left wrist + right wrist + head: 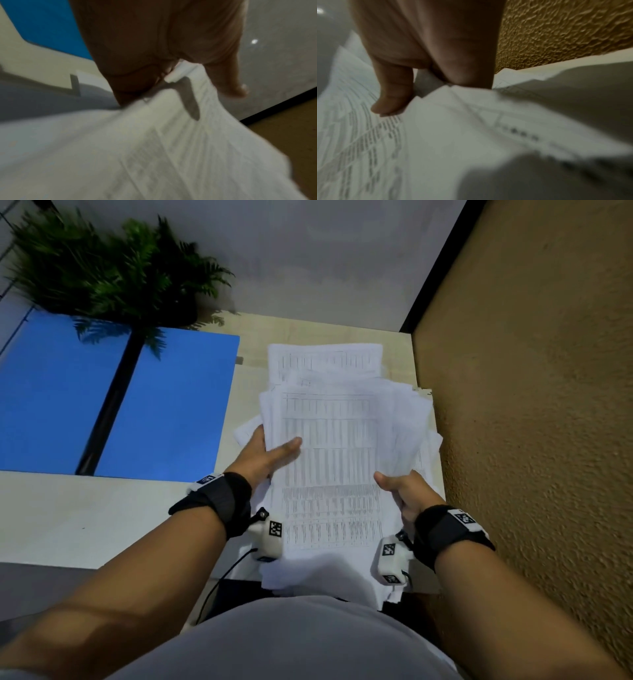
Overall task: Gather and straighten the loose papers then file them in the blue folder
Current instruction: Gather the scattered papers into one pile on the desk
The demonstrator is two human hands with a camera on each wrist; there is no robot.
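Nearest the head camera, two bare forearms with black wrist straps (219, 501) are stretched out over the papers (329, 460), which serve as the landmark for everything else. Printed tables are seen on the papers, and the sheets are fanned unevenly, with edges sticking out at several angles. They are lifted at the near end and rest on the desk (68, 518) at the far end, where one sheet (325, 359) lies flat beyond the rest.

At the papers' left edge, the left hand (265, 455) is clamped on the stack: the thumb is laid across the top sheet and the fingers are hidden underneath. In the left wrist view, the thumb (231, 81) is seen above the sheets, with the paper edge drawn into the crook of the hand.

At the papers' right edge, the right hand (406, 491) is closed on the stack likewise, its thumb (392, 97) pressed down on the printed top sheet while the fingers are tucked below.

Left of the papers, well apart from them, the folder (120, 405) is spread open and flat on the desk. Beyond the folder a fern (113, 278) is seen. Right of the papers a textured tan wall (531, 371) is met by the desk.
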